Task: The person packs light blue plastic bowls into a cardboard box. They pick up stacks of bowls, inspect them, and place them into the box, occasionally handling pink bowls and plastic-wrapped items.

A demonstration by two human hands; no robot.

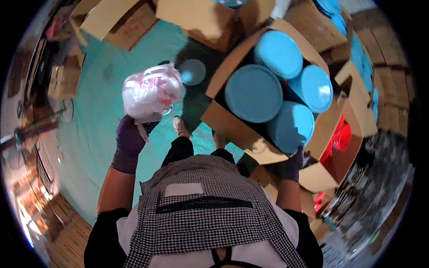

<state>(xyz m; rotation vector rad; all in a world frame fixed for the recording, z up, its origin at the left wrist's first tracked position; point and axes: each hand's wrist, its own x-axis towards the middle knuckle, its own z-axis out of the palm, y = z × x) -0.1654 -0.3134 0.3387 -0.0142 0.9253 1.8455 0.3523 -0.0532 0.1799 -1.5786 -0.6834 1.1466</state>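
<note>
My left hand (129,136), in a dark purple glove, is closed on a clear plastic bag (152,91) of white items with pink-red parts. What exactly the bag contains I cannot make out. It hangs above the green floor, left of my body. On the right stands an open cardboard box (237,129) with several blue round tubs (254,93) in it. At the box's near corner, my right hand (292,166), gloved alike, grips the rim between two flaps, its fingertips against the nearest blue tub (292,127). Part of that hand is in shade.
One blue round object (192,72) rests on the green floor (103,76) beyond the bag. Beside the tub box, another box (344,152) holds red items. Open boxes (196,18) line the far side, and more blue tubs (357,53) stand at far right.
</note>
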